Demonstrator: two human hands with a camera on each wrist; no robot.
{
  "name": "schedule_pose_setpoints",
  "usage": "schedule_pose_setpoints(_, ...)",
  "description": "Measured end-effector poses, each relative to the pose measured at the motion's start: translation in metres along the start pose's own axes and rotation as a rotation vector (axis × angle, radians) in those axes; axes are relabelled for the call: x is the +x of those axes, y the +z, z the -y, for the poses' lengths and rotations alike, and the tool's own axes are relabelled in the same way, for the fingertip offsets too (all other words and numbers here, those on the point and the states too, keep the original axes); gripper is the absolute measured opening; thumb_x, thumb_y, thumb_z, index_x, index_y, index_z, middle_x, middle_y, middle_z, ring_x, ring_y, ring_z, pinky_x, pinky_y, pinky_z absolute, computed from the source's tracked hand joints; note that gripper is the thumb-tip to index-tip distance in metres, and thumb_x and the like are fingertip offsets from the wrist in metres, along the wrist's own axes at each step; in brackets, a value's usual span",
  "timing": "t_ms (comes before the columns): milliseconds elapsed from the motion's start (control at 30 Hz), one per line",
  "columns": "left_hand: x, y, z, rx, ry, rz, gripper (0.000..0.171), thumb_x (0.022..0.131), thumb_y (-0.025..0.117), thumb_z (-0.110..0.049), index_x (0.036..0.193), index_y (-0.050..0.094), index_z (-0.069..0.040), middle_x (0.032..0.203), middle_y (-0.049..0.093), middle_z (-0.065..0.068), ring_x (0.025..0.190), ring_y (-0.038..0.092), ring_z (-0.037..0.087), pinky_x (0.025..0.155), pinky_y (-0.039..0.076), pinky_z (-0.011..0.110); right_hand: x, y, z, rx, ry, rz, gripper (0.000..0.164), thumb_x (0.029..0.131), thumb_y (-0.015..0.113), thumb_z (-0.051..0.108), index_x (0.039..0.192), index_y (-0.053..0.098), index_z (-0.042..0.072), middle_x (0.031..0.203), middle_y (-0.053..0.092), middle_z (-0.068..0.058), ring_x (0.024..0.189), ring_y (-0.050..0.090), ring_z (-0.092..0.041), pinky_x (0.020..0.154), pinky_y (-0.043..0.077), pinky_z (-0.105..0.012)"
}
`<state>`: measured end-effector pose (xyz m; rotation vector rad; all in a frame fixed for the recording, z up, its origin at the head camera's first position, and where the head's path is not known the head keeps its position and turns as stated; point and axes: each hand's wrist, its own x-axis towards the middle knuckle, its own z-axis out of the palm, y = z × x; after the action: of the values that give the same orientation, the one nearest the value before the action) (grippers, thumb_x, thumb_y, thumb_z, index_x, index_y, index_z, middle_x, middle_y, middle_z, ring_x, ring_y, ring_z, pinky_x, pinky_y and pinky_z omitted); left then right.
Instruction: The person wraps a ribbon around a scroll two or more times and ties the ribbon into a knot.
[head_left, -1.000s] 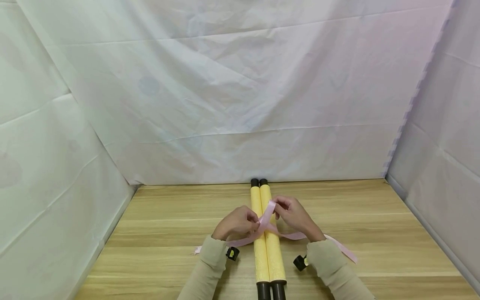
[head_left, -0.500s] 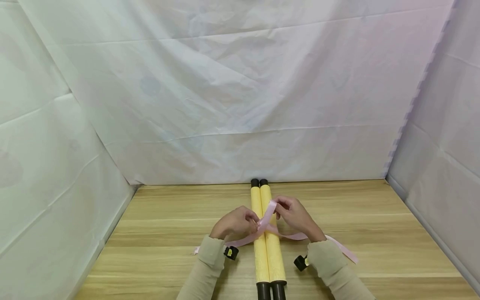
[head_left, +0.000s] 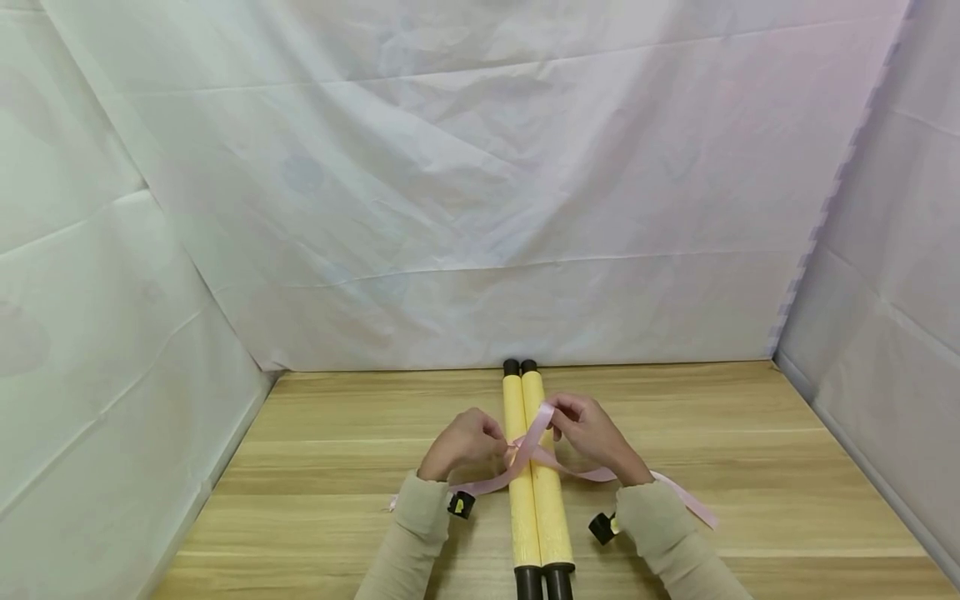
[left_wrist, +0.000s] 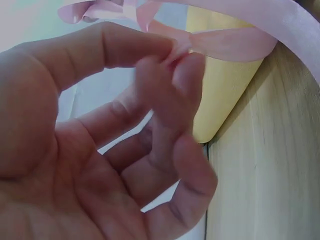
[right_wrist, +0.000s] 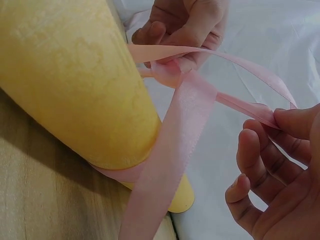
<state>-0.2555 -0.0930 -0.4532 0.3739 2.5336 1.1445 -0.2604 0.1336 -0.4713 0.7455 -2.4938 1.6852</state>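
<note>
2 tubes (head_left: pixel 524 517); 1 ribbon (right_wrist: pixel 167 145); left hand (head_left: pixel 465 443), right hand (head_left: pixel 591 429) pinching ribbon

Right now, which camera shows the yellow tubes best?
The head view: both yellow tubes lie side by side, nearly whole. The left wrist view shows just a section behind the ribbon; the right wrist view gives close-up parts.

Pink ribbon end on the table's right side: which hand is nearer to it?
Right hand: it is beyond and left of that ribbon end. The left hand is farther, mostly left of the yellow rods.
</note>
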Motion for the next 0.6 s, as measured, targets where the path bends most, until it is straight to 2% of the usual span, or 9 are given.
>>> schedule_pose_setpoints(100, 0.001, -0.002, 0.002, -0.061, 0.023, 0.027, 0.012, 0.081, 0.064, -0.007, 0.073, 0.071, -0.002, 0.072, 0.07, 0.011, 0.064, 0.058, 0.017, 0.059, 0.047, 0.031, -0.002, -0.002, 0.015, 0.001, 0.008, 0.008, 0.019, 0.097, 0.051, 0.014, 0.088, 0.066, 0.007, 0.073, 0.061, -0.021, 0.059, 0.057, -0.033, 0.054, 0.048, -0.027)
schedule_pose_setpoints(233, 0.004, -0.004, 0.005, -0.186, 0.05, 0.069, 0.011, 0.082, 0.065, -0.009, 0.077, 0.071, -0.002, 0.08, 0.073, 0.015, 0.073, 0.065, 0.026, 0.07, 0.053, 0.04, -0.004, -0.004, 0.036, -0.014, 0.014, 0.015, 0.018, 0.097, 0.05, 0.005, 0.09, 0.066, -0.001, 0.074, 0.061, -0.028, 0.058, 0.057, -0.027, 0.054, 0.05, -0.031)
schedule_pose_setpoints(333, 0.008, -0.004, 0.009, -0.286, 0.069, 0.092, 0.009, 0.083, 0.066, -0.011, 0.079, 0.071, -0.004, 0.085, 0.074, 0.016, 0.078, 0.066, 0.034, 0.078, 0.053, 0.051, -0.004, -0.005, 0.036, -0.009, 0.018, 0.017, 0.018, 0.097, 0.05, 0.004, 0.091, 0.066, -0.001, 0.075, 0.061, -0.028, 0.06, 0.057, -0.036, 0.054, 0.051, -0.036)
schedule_pose_setpoints(433, 0.011, -0.005, 0.012, -0.362, 0.087, 0.099, 0.008, 0.084, 0.067, -0.011, 0.081, 0.07, -0.004, 0.087, 0.074, 0.017, 0.081, 0.065, 0.041, 0.08, 0.051, 0.057, -0.004, -0.005, 0.035, -0.001, 0.018, 0.019, 0.018, 0.097, 0.049, 0.005, 0.091, 0.066, -0.001, 0.076, 0.061, -0.027, 0.063, 0.056, -0.044, 0.053, 0.051, -0.035)
schedule_pose_setpoints(533, 0.011, -0.006, 0.014, -0.409, 0.084, 0.103, 0.007, 0.083, 0.066, -0.009, 0.083, 0.071, -0.004, 0.087, 0.074, 0.017, 0.083, 0.065, 0.043, 0.079, 0.05, 0.06, -0.004, -0.005, 0.035, 0.001, 0.017, 0.019, 0.018, 0.097, 0.05, 0.005, 0.091, 0.066, -0.001, 0.076, 0.061, -0.026, 0.063, 0.057, -0.043, 0.053, 0.05, -0.034)
schedule_pose_setpoints(600, 0.011, -0.006, 0.014, -0.425, 0.082, 0.11, 0.007, 0.083, 0.066, -0.009, 0.085, 0.072, -0.005, 0.087, 0.074, 0.016, 0.084, 0.064, 0.044, 0.078, 0.049, 0.062, -0.004, -0.005, 0.035, -0.003, 0.015, 0.019, 0.018, 0.097, 0.05, 0.005, 0.09, 0.066, -0.001, 0.076, 0.061, -0.025, 0.06, 0.058, -0.034, 0.052, 0.05, -0.032)
